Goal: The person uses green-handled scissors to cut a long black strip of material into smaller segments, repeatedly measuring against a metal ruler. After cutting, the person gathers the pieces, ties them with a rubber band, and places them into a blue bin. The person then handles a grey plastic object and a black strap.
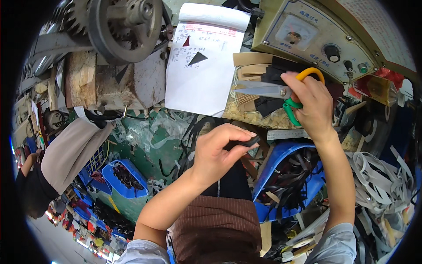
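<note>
1. While the control box (314, 52) takes up the upper right of the frame and the machine (149, 81) the upper left, neither hand touches either of them.
2. Right of lower centre, the blue bin (265, 214) holds a tangle of dark strips (295, 178); it sits below the counter (250, 118), apart from the left hand (219, 152) and the right hand (314, 101).
3. At upper centre, the notepad (198, 86) lies with its handwritten page facing up.
4. Right of the notepad, the stack (255, 70) of tan and black pieces rests on the counter, partly hidden by the scissors (282, 92).
5. Right of centre, the right hand has its fingers closed around the scissors' orange and green handles. The blades point left over the stack, slightly parted; whether they touch it, I cannot tell.
6. Near the centre, the left hand's thumb and fingers pinch the black piece (249, 141), its end poking out rightward, well apart from the blades.
7. The step in hand seems to be handling the black piece with scissors ready, no cut under way. A cut would call for wider blades, both hands brought together and fingertips kept clear of the edge.
</note>
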Demonstrator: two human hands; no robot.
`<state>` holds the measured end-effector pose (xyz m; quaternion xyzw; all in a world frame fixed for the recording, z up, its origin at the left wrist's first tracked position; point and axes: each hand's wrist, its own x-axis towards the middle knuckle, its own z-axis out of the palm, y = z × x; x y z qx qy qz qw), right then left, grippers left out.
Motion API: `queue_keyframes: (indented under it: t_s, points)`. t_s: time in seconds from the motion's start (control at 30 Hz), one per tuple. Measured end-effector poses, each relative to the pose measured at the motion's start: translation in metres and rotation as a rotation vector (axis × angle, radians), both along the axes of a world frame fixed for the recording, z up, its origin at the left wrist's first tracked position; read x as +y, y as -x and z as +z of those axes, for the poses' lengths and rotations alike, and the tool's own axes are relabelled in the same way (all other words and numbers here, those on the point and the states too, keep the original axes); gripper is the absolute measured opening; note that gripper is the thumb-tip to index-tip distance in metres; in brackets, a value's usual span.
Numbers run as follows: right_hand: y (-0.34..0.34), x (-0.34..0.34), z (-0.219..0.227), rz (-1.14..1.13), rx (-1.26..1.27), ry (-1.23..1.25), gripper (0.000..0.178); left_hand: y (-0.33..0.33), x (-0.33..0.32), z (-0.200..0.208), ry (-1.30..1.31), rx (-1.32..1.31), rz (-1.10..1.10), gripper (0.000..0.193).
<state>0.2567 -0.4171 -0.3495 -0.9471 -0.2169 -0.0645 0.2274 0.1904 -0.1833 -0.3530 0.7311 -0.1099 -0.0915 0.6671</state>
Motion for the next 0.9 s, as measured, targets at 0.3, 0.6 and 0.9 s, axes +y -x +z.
queue_keyframes:
  t_s: [0.3,0.6,0.9]
  points:
    - [0.004,-0.003,-0.009,0.07,-0.151,0.015,0.059,0.012,0.013,0.012,-0.089,-0.434,-0.052,0.033]
    - [0.034,-0.022,0.077,-0.315,-0.08,-0.125,0.047,0.016,0.006,0.014,0.156,-0.049,-0.102,0.047]
    - [0.095,-0.169,0.07,-0.796,0.153,0.266,0.048,0.02,0.001,0.022,0.141,0.053,-0.221,0.066]
